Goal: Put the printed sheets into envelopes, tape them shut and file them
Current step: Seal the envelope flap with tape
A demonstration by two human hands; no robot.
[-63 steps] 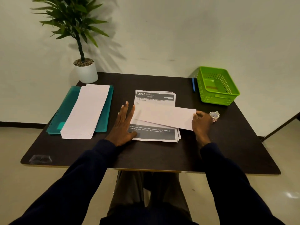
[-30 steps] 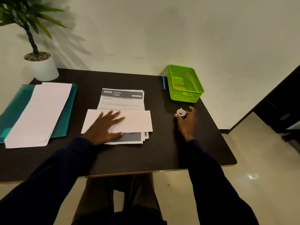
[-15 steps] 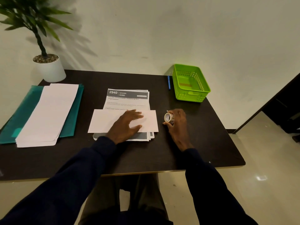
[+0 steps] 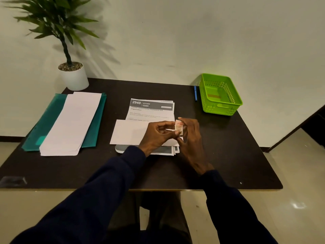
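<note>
A white envelope (image 4: 129, 132) lies across a stack of printed sheets (image 4: 151, 110) headed "2940 KITCHEN" in the middle of the dark table. Just above the envelope's right end, both hands meet on a small roll of clear tape (image 4: 178, 126). My right hand (image 4: 192, 138) holds the roll, and the fingertips of my left hand (image 4: 158, 133) pinch at its edge. A pile of blank envelopes (image 4: 70, 124) rests on teal folders (image 4: 44, 124) at the left.
A green plastic basket (image 4: 220, 95) stands at the back right with a blue pen (image 4: 195, 93) beside it. A potted plant in a white pot (image 4: 73, 78) occupies the back left corner. The table's front edge (image 4: 140, 188) is close to my body.
My right hand picked up the tape roll from the table's right side and carried it over the envelope. My left hand lifted off the envelope and joined it at the roll.
</note>
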